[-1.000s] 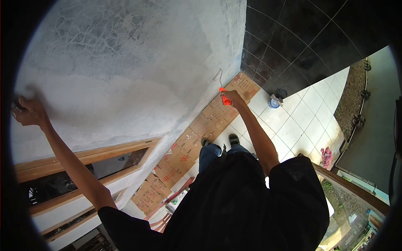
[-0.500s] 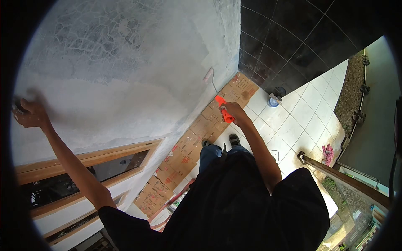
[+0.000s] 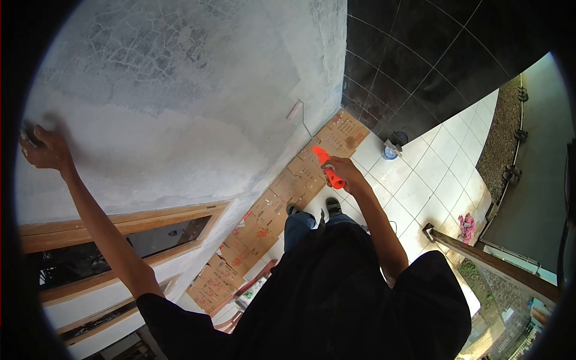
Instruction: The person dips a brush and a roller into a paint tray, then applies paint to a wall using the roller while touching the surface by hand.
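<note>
My right hand (image 3: 347,174) is closed around the orange handle of a paint roller (image 3: 329,168). The roller's thin wire frame runs up from the handle, and its small pale roller head (image 3: 294,110) is at the lower part of the grey-white wall (image 3: 198,138). At the far left my left hand (image 3: 48,149) is raised against the wall, fingers curled around something dark that I cannot make out; pale smears mark the fingers. A blurred shadow lies on the wall beside that hand.
Flattened cardboard (image 3: 264,219) covers the floor along the wall foot, under my sandals. A blue-and-white paint container (image 3: 390,152) stands on white tiles (image 3: 414,174), near a dark tiled surface (image 3: 420,54). A wood-framed window (image 3: 174,237), a wooden post (image 3: 480,255) and a pink cloth (image 3: 467,227) are nearby.
My right hand and the roller handle have shifted slightly down and to the right in view; the roller head moved slightly left. My left hand sits a little higher.
</note>
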{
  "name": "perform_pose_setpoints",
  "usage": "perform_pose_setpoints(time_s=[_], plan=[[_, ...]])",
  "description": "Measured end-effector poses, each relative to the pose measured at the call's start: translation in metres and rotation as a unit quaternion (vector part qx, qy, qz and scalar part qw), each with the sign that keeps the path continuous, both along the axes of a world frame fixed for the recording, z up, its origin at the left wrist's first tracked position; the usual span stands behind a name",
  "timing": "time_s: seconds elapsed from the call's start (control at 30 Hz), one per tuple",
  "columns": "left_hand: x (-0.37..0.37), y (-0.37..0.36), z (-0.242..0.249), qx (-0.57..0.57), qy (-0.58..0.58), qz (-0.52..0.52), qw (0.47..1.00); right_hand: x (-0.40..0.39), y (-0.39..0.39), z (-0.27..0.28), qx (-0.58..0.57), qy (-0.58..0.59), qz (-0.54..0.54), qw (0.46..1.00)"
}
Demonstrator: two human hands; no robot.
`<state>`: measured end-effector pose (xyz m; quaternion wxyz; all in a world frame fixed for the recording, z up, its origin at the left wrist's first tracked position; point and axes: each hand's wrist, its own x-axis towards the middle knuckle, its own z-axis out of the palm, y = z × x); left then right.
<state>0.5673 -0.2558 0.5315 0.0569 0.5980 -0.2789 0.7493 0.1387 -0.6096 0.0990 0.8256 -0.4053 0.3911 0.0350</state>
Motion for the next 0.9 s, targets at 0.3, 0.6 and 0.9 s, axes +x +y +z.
perform_pose_setpoints(time_s=[0.3, 0.6, 0.9], plan=[[-0.002, -0.001, -0.002, -0.014, 0.041, 0.003, 0.999, -0.052, 0.030, 0.101, 0.006, -0.014, 0.021, 1.000], [-0.028, -0.025, 0.000, 0.007, -0.016, -0.023, 1.000, -0.016, 0.024, 0.025, -0.025, -0.004, 0.006, 1.000], [-0.053, -0.049, -0.007, 0.002, -0.024, -0.082, 0.996, -0.012, 0.000, 0.037, -0.058, -0.047, 0.005, 0.997]])
